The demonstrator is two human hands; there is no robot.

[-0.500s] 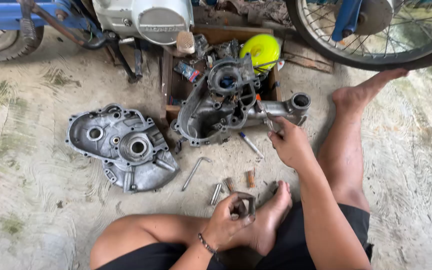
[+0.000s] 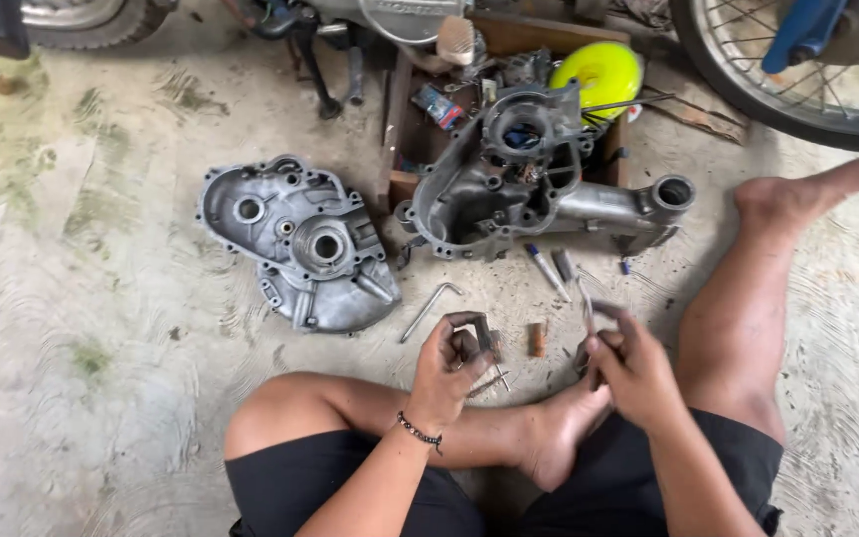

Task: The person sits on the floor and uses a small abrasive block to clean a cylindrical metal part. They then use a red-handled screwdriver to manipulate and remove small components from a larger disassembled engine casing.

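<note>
Left hand (image 2: 449,363) fingers pinch a small metal part (image 2: 482,333), right hand (image 2: 628,363) grips a thin tool (image 2: 586,303); loose bolts (image 2: 494,380) could scatter on floor (image 2: 101,298).

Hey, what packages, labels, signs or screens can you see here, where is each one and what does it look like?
Small packet: lying in the wooden tray behind the engine casing, flat and oblong, red and blue.
No signs or screens are visible.
</note>
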